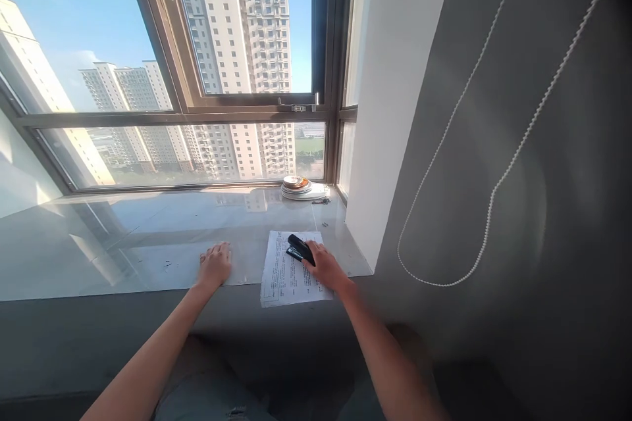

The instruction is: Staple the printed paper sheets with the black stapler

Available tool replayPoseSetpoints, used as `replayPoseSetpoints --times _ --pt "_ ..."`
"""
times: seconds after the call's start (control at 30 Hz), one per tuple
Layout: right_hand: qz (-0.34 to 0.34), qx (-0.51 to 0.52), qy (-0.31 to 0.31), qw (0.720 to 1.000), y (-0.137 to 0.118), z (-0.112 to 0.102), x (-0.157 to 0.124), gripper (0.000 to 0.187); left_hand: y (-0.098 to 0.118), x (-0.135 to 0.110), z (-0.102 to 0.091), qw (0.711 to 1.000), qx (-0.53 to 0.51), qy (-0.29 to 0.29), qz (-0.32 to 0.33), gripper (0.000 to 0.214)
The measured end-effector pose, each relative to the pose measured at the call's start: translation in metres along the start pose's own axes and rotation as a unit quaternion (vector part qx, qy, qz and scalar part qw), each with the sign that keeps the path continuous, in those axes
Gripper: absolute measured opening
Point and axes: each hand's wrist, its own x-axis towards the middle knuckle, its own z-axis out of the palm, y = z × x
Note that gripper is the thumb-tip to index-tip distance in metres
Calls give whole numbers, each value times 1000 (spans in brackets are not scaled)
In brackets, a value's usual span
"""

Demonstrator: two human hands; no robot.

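Note:
A black stapler (pixel 299 248) is gripped in my right hand (pixel 324 264), with its front end pointing to the upper left. It is over a sheaf of printed paper (pixel 289 279) on the windowsill. The paper's near edge sticks out past the sill's front edge. To the left of the paper, my left hand (pixel 215 265) rests on the glossy sill with its fingers lying on the surface, holding nothing. Whether the stapler's jaws touch the paper, I cannot tell.
A stack of small plates or saucers (pixel 296 188) stands at the sill's back right corner, with small dark bits (pixel 322 200) beside it. Small specks lie on the windowsill (pixel 123 263). A beaded blind chain (pixel 447 285) hangs along the grey wall at right. A framed window (pixel 257 112) rises behind.

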Motion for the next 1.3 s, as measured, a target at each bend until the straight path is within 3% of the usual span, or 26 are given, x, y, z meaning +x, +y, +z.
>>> replayPoseSetpoints --times 0.1,0.23,0.33,0.47,0.53,0.67,0.77,0.97,1.17,1.3 --pt "45 -19 53 997 14 -13 -26 50 -18 -6 1 999 32 -21 -21 49" --pt "97 -35 91 990 42 -31 -32 50 -10 -7 2 999 37 -18 -34 50" --pt "94 -2 106 990 59 -40 -17 47 -5 -7 0 999 29 -13 -30 48" --pt "126 70 229 963 74 -48 16 57 -9 -8 -1 1000 13 2 -28 45" --pt "121 53 255 958 81 -52 36 49 -11 -8 0 1000 8 5 -26 44" --pt "59 28 177 982 94 -63 76 32 -9 -10 1 999 20 10 -30 44" --pt "56 21 126 990 99 -67 93 29 -7 -11 1 999 26 13 -32 44" --pt "-6 -84 10 996 95 -51 88 35 -7 -13 -1 999 19 -1 -34 45" --pt "15 -162 18 986 87 -33 64 34 -1 -16 -7 999 22 1 -36 45" --pt "15 -151 63 986 93 -41 78 28 3 -17 -8 999 28 1 -40 45"
